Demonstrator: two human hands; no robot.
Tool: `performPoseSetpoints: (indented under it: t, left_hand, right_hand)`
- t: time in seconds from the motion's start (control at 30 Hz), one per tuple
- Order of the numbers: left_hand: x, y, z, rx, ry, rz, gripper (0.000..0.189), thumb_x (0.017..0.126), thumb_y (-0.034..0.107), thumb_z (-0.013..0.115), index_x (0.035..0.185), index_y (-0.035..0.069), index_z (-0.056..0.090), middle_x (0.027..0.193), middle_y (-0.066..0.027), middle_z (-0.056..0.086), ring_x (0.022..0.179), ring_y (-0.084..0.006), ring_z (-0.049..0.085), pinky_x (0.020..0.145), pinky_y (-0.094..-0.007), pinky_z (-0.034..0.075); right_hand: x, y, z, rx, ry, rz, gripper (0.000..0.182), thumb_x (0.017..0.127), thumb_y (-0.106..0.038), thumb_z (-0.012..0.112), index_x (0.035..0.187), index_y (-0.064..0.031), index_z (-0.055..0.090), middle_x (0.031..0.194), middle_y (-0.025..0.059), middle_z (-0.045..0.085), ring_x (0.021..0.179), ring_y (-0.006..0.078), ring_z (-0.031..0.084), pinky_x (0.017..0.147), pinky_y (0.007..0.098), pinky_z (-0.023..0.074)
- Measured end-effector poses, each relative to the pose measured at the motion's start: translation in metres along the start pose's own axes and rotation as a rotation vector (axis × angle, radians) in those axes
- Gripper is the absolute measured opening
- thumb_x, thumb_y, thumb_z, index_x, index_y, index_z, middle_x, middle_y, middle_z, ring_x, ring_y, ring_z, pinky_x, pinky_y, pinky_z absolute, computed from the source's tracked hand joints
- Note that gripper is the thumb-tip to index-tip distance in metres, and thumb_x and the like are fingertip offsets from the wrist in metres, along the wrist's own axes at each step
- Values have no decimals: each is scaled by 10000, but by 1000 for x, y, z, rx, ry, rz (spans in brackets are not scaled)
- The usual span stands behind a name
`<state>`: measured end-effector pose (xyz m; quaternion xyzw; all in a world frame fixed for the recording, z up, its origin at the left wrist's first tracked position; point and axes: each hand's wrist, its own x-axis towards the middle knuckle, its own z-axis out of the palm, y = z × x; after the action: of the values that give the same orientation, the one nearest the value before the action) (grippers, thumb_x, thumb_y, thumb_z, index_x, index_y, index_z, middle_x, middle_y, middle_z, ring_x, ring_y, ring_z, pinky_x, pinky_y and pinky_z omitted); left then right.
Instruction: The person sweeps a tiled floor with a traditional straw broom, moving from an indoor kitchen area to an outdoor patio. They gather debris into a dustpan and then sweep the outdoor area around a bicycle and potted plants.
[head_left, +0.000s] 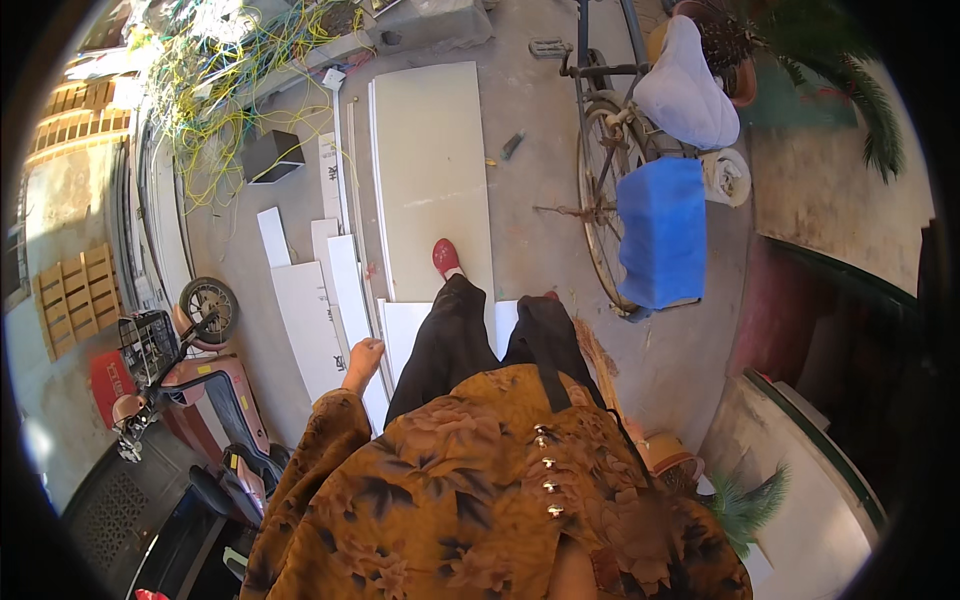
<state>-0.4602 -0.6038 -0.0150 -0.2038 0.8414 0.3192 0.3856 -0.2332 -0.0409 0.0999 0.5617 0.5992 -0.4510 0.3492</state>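
My left hand (365, 363) hangs at my left side with its fingers curled in, and I see nothing held in it. Below it lie long white boards and strips (352, 292), some bearing printed writing. A blurred skin-toned patch beside my right hip may be part of my right hand, mostly hidden by the patterned jacket (465, 487); whether it grips anything is unclear. Close by is a straw broom (596, 356). One red shoe (446, 256) is planted on a large beige panel (431, 142) lying flat on the ground. White panels (409, 322) lie under my legs.
A bicycle (600, 202) with a blue cover (661, 232) and wrapped saddle (686, 90) stands right. At left are a pink electric scooter (225, 397), tangled yellow-green wires (225, 90) and a dark box (274, 156). Potted plants (675, 457) flank the right side. Wooden pallets (79, 300) lean left.
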Motion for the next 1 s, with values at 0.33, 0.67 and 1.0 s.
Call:
performPoseSetpoints:
  t: [0.33,0.67,1.0]
  left_hand:
    - [16,112,-42,110,18,86,333,791,227,530,994,-18,629,960,-207,636,930,-328,606,846,-344,457]
    - [66,194,-16,267,-85,209,311,787,220,554,994,-1,623,931,-209,632,896,-326,611,816,-338,472]
    - [192,218,22,551,-339,298,305,811,208,526,1014,-5,605,948,-219,623,915,-356,591,837,-369,464]
  right_hand:
    - [26,-122,37,214,-163,-10,301,753,-122,561,1053,-110,543,569,25,491,372,133,460,307,275,348]
    - [80,-203,90,973,-620,100,310,862,-242,508,1152,-142,460,750,115,533,536,165,520,434,273,420]
    - [147,-221,195,1328,-831,231,363,837,-253,510,1118,-26,477,1006,219,571,844,284,607,668,383,504]
